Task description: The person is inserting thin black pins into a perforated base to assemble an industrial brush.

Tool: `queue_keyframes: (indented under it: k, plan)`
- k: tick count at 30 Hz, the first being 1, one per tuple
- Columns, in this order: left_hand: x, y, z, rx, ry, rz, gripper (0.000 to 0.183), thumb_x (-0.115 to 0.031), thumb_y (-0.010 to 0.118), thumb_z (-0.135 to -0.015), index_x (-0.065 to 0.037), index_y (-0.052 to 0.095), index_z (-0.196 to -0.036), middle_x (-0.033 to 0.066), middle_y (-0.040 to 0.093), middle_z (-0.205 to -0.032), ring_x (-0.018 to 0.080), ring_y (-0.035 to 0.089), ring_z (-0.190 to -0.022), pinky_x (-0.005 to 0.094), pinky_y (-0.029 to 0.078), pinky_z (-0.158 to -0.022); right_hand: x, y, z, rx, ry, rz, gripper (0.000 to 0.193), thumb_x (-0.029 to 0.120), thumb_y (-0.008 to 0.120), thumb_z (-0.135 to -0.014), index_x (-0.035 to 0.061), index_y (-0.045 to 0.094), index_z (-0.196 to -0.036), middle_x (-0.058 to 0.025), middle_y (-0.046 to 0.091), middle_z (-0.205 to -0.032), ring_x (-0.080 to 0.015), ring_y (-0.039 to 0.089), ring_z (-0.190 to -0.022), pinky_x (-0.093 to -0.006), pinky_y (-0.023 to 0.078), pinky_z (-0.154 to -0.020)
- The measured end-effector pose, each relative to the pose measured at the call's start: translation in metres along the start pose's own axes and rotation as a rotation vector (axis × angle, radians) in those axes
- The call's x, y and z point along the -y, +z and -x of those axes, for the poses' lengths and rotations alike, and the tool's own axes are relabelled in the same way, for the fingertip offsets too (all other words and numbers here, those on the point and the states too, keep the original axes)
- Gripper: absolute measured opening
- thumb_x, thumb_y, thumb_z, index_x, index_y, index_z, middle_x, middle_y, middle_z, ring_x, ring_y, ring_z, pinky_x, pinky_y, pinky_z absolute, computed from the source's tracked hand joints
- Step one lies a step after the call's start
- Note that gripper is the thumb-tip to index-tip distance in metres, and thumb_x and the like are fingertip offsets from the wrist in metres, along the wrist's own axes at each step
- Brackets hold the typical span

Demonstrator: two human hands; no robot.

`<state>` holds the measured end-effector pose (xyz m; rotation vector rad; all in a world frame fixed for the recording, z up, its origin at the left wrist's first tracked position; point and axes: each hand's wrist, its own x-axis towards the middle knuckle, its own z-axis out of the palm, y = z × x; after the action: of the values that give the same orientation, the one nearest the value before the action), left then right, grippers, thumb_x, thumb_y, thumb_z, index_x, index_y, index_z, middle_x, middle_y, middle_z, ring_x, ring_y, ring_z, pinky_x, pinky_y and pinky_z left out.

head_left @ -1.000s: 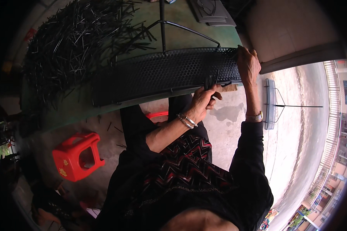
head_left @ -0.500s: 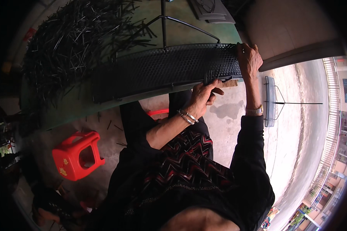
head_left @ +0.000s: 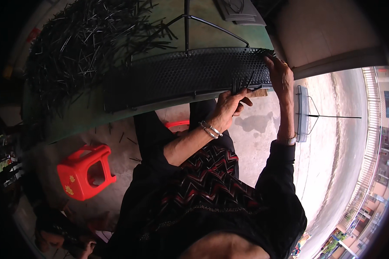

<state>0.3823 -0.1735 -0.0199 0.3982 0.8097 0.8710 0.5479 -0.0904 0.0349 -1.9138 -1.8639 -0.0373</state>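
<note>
A long black perforated mesh panel (head_left: 194, 69) lies along the near edge of the green table (head_left: 168, 38), with a black rod and braces (head_left: 187, 30) rising from its far side. Below its near edge, toward the right, my left hand (head_left: 229, 108) is closed, pinching a small bundle of thin black strips (head_left: 237, 85) that stand up from the fingers. My right hand (head_left: 282, 77) is at the panel's far right corner, fingers bent down against the mesh. What those fingertips pinch, if anything, is hidden.
A big heap of black strips (head_left: 82, 39) covers the table's left. Flat grey sheets (head_left: 242, 17) lie at the back. A red plastic stool (head_left: 75, 177) stands on the floor at left. Another person (head_left: 52, 237) sits at lower left. A similar panel with a rod (head_left: 303, 114) stands at right.
My right hand has shifted slightly down and its fingers have re-bent at the panel's corner. My left hand stays in place with the strips. The other person's hand has come into view.
</note>
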Motion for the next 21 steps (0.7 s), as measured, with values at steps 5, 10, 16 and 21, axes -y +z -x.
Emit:
queue_keyframes:
  k: [5, 10, 16, 21]
  plan:
    - [-0.007, 0.01, 0.002, 0.009, -0.021, -0.035, 0.025, -0.029, 0.059, -0.091, -0.007, 0.065, -0.101, 0.0069, 0.066, -0.078, 0.0045, 0.044, -0.052, 0.016, 0.025, -0.042, -0.003, -0.009, 0.02, 0.579, 0.05, -0.756, 0.028, 0.021, 0.061, -0.089, -0.0028, 0.064, -0.104, -0.0064, 0.063, -0.079, -0.0096, 0.057, -0.071, -0.024, 0.046, -0.064]
    - [-0.007, 0.012, 0.0, 0.031, -0.084, -0.129, 0.025, -0.032, 0.059, -0.091, -0.009, 0.062, -0.1, 0.0088, 0.068, -0.082, 0.0074, 0.053, -0.056, 0.0162, 0.026, -0.042, -0.009, -0.01, 0.024, 0.641, -0.061, -0.803, 0.019, 0.011, 0.06, -0.087, -0.0046, 0.064, -0.098, -0.0059, 0.062, -0.078, -0.011, 0.06, -0.072, -0.0244, 0.049, -0.062]
    - [-0.002, 0.016, -0.01, 0.051, -0.023, -0.077, 0.031, -0.041, 0.057, -0.091, -0.011, 0.061, -0.1, 0.0087, 0.07, -0.077, 0.0065, 0.054, -0.05, 0.0162, 0.023, -0.038, -0.014, -0.024, 0.023, 0.672, 0.166, -1.034, 0.016, 0.01, 0.058, -0.087, -0.0032, 0.063, -0.095, -0.0077, 0.066, -0.081, -0.0129, 0.064, -0.073, -0.0248, 0.051, -0.066]
    - [0.002, 0.004, -0.02, 0.039, -0.104, -0.008, 0.031, -0.041, 0.054, -0.093, -0.011, 0.058, -0.1, 0.0099, 0.068, -0.075, 0.0062, 0.048, -0.048, 0.017, 0.026, -0.039, -0.014, -0.031, 0.013, 0.031, 0.187, -0.664, 0.016, 0.011, 0.056, -0.089, -0.0001, 0.064, -0.097, -0.0077, 0.068, -0.08, -0.0127, 0.066, -0.076, -0.0255, 0.051, -0.071]
